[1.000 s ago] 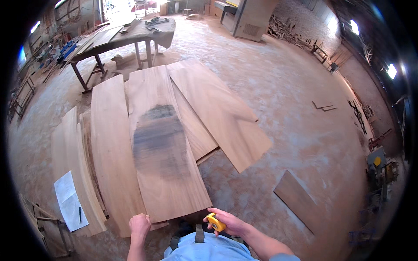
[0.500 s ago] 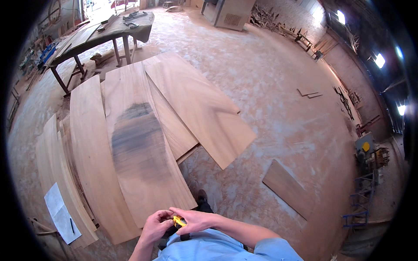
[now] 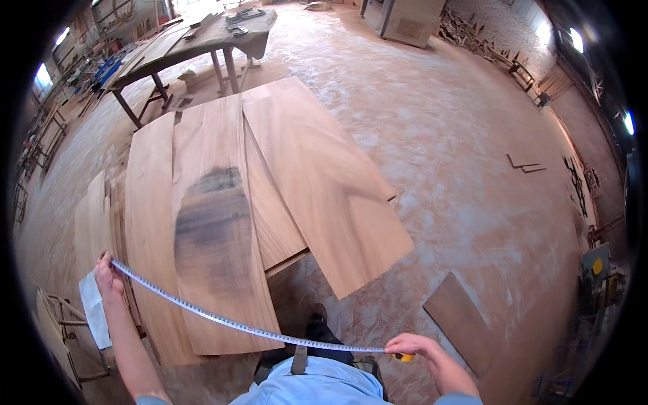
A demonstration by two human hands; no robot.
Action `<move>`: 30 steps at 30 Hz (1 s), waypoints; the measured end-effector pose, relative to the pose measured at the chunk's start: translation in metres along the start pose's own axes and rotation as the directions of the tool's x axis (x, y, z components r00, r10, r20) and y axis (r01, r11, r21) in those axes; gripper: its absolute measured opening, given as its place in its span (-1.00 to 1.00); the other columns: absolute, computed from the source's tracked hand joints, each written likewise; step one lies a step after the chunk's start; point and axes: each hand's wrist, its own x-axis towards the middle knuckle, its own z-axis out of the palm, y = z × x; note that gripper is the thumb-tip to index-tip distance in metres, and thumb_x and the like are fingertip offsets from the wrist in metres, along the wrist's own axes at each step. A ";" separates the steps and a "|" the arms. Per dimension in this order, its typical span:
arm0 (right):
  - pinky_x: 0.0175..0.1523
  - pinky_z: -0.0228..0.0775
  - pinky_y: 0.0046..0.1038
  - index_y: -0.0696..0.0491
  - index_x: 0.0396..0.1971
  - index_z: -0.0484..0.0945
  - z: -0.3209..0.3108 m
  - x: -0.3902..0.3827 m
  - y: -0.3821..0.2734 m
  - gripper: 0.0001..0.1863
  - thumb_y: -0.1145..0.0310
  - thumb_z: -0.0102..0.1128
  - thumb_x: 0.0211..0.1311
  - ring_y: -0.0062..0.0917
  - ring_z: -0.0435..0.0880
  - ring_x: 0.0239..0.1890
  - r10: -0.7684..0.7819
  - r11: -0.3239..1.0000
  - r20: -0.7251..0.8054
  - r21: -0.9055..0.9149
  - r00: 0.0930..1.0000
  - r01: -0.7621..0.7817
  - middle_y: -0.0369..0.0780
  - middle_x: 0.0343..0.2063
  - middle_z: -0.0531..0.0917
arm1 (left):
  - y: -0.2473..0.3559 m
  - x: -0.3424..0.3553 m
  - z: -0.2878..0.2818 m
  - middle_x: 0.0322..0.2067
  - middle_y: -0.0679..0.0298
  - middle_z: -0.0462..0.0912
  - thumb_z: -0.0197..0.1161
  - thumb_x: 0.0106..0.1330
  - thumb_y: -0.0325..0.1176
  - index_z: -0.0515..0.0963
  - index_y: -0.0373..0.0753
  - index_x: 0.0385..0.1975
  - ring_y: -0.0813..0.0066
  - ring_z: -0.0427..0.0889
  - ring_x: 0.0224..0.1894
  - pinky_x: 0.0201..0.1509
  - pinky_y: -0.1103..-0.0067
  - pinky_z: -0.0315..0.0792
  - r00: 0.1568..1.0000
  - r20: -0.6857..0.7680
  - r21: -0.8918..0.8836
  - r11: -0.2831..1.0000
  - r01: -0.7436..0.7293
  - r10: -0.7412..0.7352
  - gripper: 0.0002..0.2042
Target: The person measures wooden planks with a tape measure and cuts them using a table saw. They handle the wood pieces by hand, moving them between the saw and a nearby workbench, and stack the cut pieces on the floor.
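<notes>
A tape measure [image 3: 405, 358] with a yellow case is in my right hand [image 3: 416, 344], its fingers closed round it. Its pale blade [image 3: 237, 326] runs out to the left in a sagging curve across my front. My left hand [image 3: 108, 275] pinches the free end, raised above the boards at the left. Beneath the blade lie wide wooden boards, among them one with a dark stain [image 3: 214, 223] and a plain one [image 3: 154, 236] to its left. Neither hand touches the boards. A white paper sheet [image 3: 94, 309] lies partly hidden behind my left forearm.
More boards [image 3: 331, 196] overlap at the right of the stack. A brown panel [image 3: 459, 324] lies on the floor to my right. At the far left stands a covered table [image 3: 196, 44] with clamps on it. A large cabinet [image 3: 405, 21] is at the back.
My hands were together at my waist round the tape measure. They have spread wide apart, drawing the blade out between them. The view has shifted slightly.
</notes>
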 end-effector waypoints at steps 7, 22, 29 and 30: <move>-0.19 0.39 -0.57 0.13 -0.40 0.66 -0.015 -0.025 0.012 -0.75 0.26 0.12 0.24 -0.65 0.57 -0.37 -0.034 0.966 -0.147 0.250 0.988 0.070 -0.32 -0.48 0.65 | -0.050 -0.110 0.154 -0.40 0.32 0.52 0.15 0.33 -0.34 0.37 -0.17 -0.06 0.54 0.56 -0.45 -0.45 0.65 0.44 0.967 0.182 0.087 0.982 0.167 -0.180 -0.76; -0.47 0.38 -0.51 0.18 -0.50 0.59 -0.161 0.074 -0.088 -0.84 0.40 0.14 0.13 -0.57 0.56 -0.59 -0.047 0.826 -0.741 0.348 0.669 0.443 -0.23 -0.59 0.62 | -0.150 -0.334 0.108 -0.38 0.15 0.53 0.09 0.33 -0.47 0.24 -0.35 0.08 0.49 0.56 -0.51 -0.54 0.67 0.48 0.752 0.060 0.243 0.740 0.627 -0.657 -0.65; -0.48 0.30 -0.43 0.23 -0.57 0.59 -0.188 0.093 -0.142 -0.78 0.36 0.12 0.08 -0.57 0.48 -0.62 -0.102 0.789 -0.744 0.344 0.660 0.510 -0.29 -0.66 0.54 | -0.157 -0.354 0.089 -0.41 0.16 0.55 0.08 0.33 -0.44 0.28 -0.34 0.02 0.48 0.58 -0.52 -0.56 0.66 0.49 0.760 0.021 0.211 0.746 0.632 -0.650 -0.70; -0.48 0.29 -0.43 0.22 -0.57 0.59 -0.189 0.092 -0.146 -0.78 0.36 0.12 0.08 -0.57 0.48 -0.62 -0.099 0.787 -0.739 0.351 0.666 0.507 -0.29 -0.66 0.53 | -0.156 -0.357 0.091 -0.41 0.17 0.55 0.08 0.33 -0.44 0.29 -0.33 0.01 0.49 0.58 -0.52 -0.56 0.66 0.49 0.756 0.017 0.220 0.740 0.635 -0.654 -0.71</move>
